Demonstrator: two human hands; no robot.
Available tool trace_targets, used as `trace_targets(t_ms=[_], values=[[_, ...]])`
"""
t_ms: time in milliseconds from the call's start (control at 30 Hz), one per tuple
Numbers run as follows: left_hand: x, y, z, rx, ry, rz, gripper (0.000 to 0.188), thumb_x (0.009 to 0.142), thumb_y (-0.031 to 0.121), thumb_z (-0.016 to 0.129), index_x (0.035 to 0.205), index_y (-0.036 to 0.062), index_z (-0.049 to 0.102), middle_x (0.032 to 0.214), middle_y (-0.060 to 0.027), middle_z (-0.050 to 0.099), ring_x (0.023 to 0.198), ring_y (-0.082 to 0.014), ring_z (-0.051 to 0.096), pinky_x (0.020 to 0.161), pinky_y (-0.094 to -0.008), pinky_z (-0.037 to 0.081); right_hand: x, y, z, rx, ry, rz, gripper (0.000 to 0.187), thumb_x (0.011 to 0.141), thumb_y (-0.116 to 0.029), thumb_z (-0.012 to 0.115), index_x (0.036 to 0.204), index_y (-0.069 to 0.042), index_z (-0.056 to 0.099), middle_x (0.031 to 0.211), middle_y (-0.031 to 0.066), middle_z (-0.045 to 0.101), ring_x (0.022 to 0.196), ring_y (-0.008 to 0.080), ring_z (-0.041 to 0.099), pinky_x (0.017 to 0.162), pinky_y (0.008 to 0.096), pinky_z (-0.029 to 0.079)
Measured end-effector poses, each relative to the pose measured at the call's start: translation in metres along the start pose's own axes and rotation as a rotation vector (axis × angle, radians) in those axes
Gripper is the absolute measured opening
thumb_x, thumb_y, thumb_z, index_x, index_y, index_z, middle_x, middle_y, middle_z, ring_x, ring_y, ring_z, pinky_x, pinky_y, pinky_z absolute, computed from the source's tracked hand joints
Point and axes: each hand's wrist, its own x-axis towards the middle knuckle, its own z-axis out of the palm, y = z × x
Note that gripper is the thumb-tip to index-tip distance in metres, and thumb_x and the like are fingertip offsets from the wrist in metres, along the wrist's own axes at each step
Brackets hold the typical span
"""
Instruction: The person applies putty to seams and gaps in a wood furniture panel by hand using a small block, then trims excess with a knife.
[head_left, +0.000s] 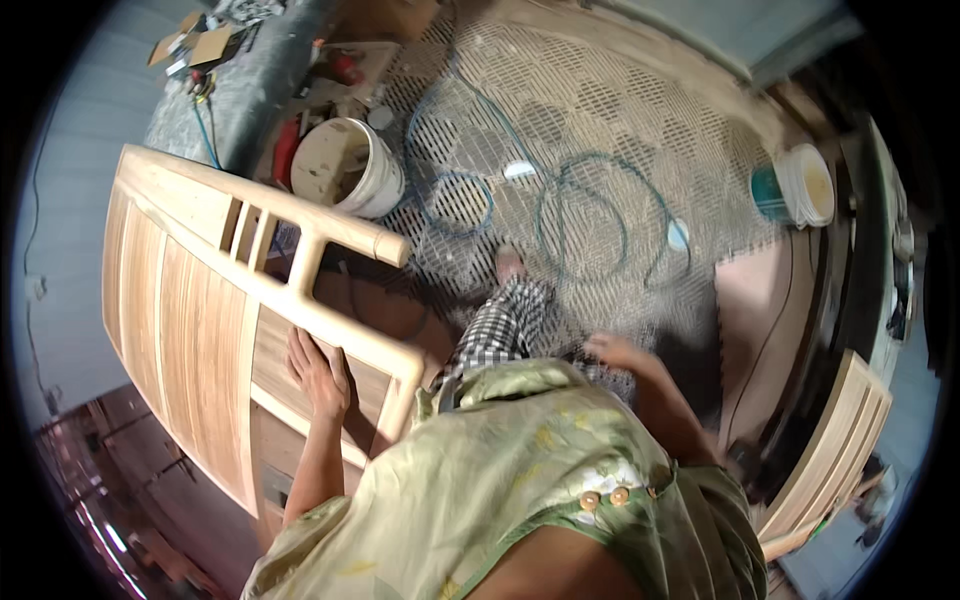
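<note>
On my left stands a pale, bare-wood furniture frame [205,330] with a broad planked surface, rounded rails and a side with short upright slats. My left hand [318,375] rests on the recessed wood panel beside the rounded rail. Its fingers are stretched out and lie flat on the wood, holding nothing. Over by my right thigh hangs my right hand [612,352], slightly blurred, with loose fingers and no object visible in it. The frame's far lower parts are hidden behind its own top and my left arm.
Blue hose [590,190] loops over the patterned floor mat [600,100]. Ahead left, a white bucket [370,175] stands near a grey-covered bench [225,110] bearing a cardboard box. A second bucket [805,185] is at right. Another slatted wooden piece [830,450] stands at lower right.
</note>
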Motion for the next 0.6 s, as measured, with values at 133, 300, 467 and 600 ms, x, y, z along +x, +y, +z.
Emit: trace_targets(t_ms=[133, 300, 467, 600], values=[[0.033, 0.023, 0.003, -0.027, 0.021, -0.186, 0.065, 0.096, 0.038, 0.04, 0.142, -0.0045, 0.023, 0.149, -0.0238, 0.02, 0.14, -0.0371, 0.014, 0.113, -0.0474, 0.007, 0.054, 0.011, -0.025, -0.043, -0.042, -0.216, 0.035, 0.091, -0.032, 0.053, 0.101, 0.0, 0.062, 0.089, 0.0176, 0.064, 0.078, 0.0293, 0.06, 0.073, 0.0413, 0.047], [0.077, 0.045, 0.017, -0.132, 0.052, -0.432, 0.058, 0.098, 0.038, 0.037, 0.143, 0.0029, 0.027, 0.15, -0.0185, 0.023, 0.141, -0.0322, 0.014, 0.113, -0.0484, 0.006, 0.069, -0.079, -0.137, -0.523, 0.029, -0.17, 0.043, 0.089, -0.036, 0.056, 0.107, 0.002, 0.061, 0.11, 0.024, 0.06, 0.098, 0.0352, 0.059, 0.082, 0.0407, 0.046], [0.128, 0.112, -0.001, -0.197, 0.145, -0.333, 0.057, 0.098, 0.036, 0.037, 0.143, 0.0029, 0.028, 0.149, -0.0163, 0.027, 0.141, -0.0317, 0.018, 0.113, -0.0472, 0.007, 0.105, -0.106, -0.234, -0.549, 0.179, -0.125, 0.038, 0.086, -0.035, 0.06, 0.085, 0.002, 0.058, 0.085, 0.019, 0.061, 0.082, 0.0339, 0.059, 0.074, 0.0411, 0.046], [0.14, 0.138, 0.002, -0.182, 0.084, -0.428, 0.059, 0.094, 0.032, 0.047, 0.139, -0.0021, 0.03, 0.146, -0.0218, 0.029, 0.137, -0.0366, 0.024, 0.112, -0.0467, 0.015, 0.118, -0.166, -0.263, -0.576, 0.002, -0.144, 0.038, 0.085, -0.035, 0.057, 0.087, 0.003, 0.061, 0.091, 0.0231, 0.061, 0.082, 0.0326, 0.059, 0.071, 0.0411, 0.046]])
